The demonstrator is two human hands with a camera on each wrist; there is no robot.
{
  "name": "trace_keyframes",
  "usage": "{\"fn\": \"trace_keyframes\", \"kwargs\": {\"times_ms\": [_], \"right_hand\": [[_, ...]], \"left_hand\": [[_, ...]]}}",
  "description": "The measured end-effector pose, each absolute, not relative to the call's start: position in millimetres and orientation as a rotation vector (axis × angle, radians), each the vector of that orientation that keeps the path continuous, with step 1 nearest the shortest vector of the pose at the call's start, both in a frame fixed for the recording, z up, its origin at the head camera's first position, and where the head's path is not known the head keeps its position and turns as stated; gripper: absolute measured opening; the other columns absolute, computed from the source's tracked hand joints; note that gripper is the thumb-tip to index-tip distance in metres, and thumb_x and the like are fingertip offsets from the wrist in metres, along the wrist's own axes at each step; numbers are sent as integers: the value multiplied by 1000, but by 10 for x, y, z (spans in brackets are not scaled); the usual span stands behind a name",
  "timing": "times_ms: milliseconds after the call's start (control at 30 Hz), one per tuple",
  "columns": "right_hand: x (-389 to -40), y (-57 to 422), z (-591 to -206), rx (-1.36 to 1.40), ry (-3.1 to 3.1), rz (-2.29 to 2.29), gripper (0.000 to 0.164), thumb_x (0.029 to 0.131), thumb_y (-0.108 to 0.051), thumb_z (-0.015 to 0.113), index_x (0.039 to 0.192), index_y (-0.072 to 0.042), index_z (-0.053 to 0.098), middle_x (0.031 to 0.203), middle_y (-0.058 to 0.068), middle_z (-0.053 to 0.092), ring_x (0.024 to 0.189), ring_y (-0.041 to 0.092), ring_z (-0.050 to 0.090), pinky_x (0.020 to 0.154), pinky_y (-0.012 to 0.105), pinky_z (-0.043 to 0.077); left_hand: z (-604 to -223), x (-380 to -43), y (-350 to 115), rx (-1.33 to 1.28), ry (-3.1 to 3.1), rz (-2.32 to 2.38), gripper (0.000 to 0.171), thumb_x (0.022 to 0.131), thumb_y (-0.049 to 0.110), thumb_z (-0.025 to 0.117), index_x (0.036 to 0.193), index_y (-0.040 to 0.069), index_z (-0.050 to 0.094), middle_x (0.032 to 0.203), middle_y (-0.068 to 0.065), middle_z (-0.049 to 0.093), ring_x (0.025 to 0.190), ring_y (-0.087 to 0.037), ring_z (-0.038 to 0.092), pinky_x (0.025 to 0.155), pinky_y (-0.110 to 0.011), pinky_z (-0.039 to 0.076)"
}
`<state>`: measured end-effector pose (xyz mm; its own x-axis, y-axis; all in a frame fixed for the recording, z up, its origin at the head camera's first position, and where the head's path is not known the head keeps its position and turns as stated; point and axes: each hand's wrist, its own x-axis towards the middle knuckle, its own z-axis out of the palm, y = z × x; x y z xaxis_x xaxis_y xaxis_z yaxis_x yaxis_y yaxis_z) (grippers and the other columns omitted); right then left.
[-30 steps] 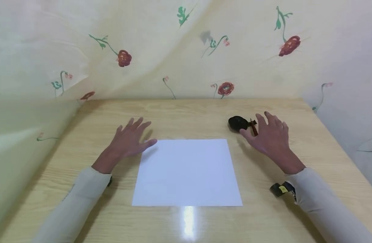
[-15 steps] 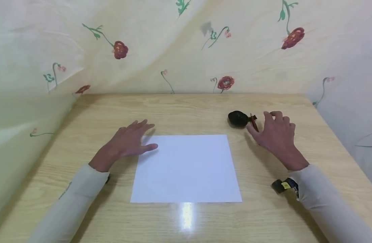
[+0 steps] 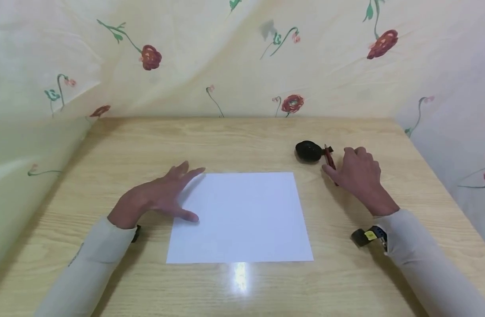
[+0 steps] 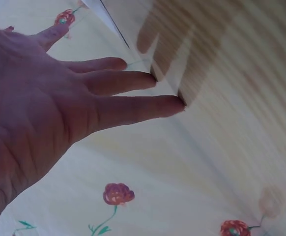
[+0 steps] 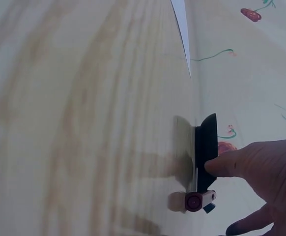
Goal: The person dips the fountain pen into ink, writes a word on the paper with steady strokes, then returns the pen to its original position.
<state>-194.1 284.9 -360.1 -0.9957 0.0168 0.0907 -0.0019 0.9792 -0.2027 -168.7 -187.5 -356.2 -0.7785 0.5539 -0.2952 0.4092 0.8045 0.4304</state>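
A white sheet of paper [image 3: 246, 220] lies flat on the wooden table. My left hand [image 3: 159, 193] reaches over its left edge, thumb and fingers spread with nothing between them. In the left wrist view the fingertips [image 4: 175, 104] come close to the table. At the back right, a slim dark red pen [image 3: 329, 157] with a pointed tip lies against the narrow end of a black oval object [image 3: 308, 151]. My right hand [image 3: 357, 174] is at the pen's near end, fingers bent. In the right wrist view its thumb [image 5: 229, 164] overlaps the black object, and a gap separates thumb and finger.
Cloth printed with flowers [image 3: 226, 66] hangs behind the table [image 3: 234, 141] and along both sides. A dark wrist strap with a yellow patch [image 3: 370, 235] sticks out from the right sleeve. Light glares on the table just below the paper.
My left hand has turned and come nearer over the paper's left edge, its thumb lower on the sheet. My right hand's fingers have bent more as it closed in on the pen's near end.
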Motion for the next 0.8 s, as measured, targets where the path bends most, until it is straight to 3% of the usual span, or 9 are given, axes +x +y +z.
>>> {"fn": "trace_keyframes", "kwargs": {"times_ms": [133, 233, 433, 667, 800], "right_hand": [[-1970, 2876, -3564, -26, -3065, 345, 56, 87, -50, 69, 80, 1, 49, 89, 27, 49, 70, 39, 48, 50, 45, 39], [-1988, 2898, -3538, -40, -3083, 368, 53, 87, -50, 69, 78, -1, 49, 82, 21, 50, 65, 33, 48, 47, 40, 37], [-2008, 2943, -3500, -59, -3119, 441, 48, 89, -48, 68, 74, -5, 52, 57, 6, 51, 51, 23, 46, 44, 35, 34], [-2011, 2915, -3544, -50, -3130, 452, 41, 92, -40, 65, 88, 1, 61, 67, 8, 60, 57, 25, 52, 48, 38, 38], [-2018, 2877, -3583, -34, -3127, 460, 32, 93, -32, 61, 82, -2, 61, 65, 8, 57, 57, 26, 50, 47, 38, 37]], "left_hand": [[-3533, -1663, -1856, 723, 2568, 449, 127, 63, 66, 84, 160, 28, 13, 161, -28, 1, 147, -47, 8, 99, -77, 27], [-3520, -1662, -1834, 730, 2596, 417, 124, 62, 63, 87, 158, 27, 17, 157, -27, 9, 143, -45, 18, 98, -79, 26], [-3519, -1682, -1775, 741, 2658, 349, 112, 62, 58, 89, 149, 22, 28, 147, -24, 24, 135, -41, 30, 91, -71, 39], [-3533, -1644, -1788, 739, 2648, 378, 106, 62, 59, 89, 143, 20, 35, 144, -24, 28, 131, -41, 32, 89, -67, 42], [-3551, -1595, -1823, 730, 2651, 382, 105, 62, 59, 89, 143, 19, 36, 141, -24, 30, 129, -40, 35, 88, -68, 42]]}}
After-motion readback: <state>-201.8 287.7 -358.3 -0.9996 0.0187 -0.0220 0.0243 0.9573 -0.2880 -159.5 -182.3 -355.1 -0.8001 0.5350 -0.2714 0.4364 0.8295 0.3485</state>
